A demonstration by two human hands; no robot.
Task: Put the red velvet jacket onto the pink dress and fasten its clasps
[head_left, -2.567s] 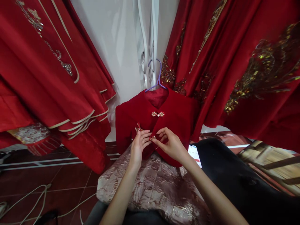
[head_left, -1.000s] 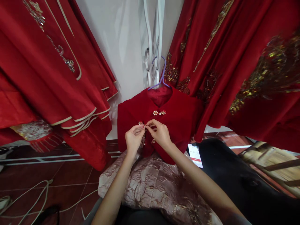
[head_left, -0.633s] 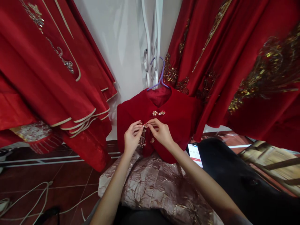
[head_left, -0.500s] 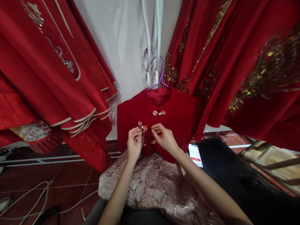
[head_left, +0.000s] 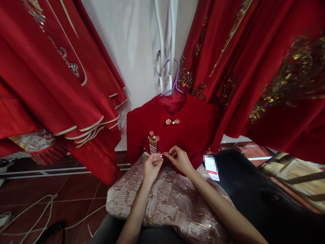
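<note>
A red velvet jacket point(head_left: 191, 130) on a purple hanger point(head_left: 175, 81) lies in front of me, its lower part over shiny pinkish brocade fabric point(head_left: 162, 203). At its lower front edge, my left hand point(head_left: 153, 165) pinches one side of a small beaded clasp point(head_left: 165, 154). The other side is between the fingertips of my right hand point(head_left: 179, 160). The fingers partly cover this clasp. Higher on the jacket, a pearl flower clasp point(head_left: 172, 121) joins the front below the neckline. A beaded brooch with tassels point(head_left: 153, 141) hangs just above my left hand.
Red garments with silver trim point(head_left: 76, 84) hang at left, and gold-sequined red ones point(head_left: 276, 91) at right. White scrolled metalwork point(head_left: 159, 40) stands behind the hanger. A lit phone point(head_left: 211, 167) lies on a black surface point(head_left: 243, 189) at right. Pale cables point(head_left: 48, 217) trail over the tiled floor.
Both hands have come down from beside the brooch to the lower clasp and closer together, now pinching it. The brooch's tassels are uncovered.
</note>
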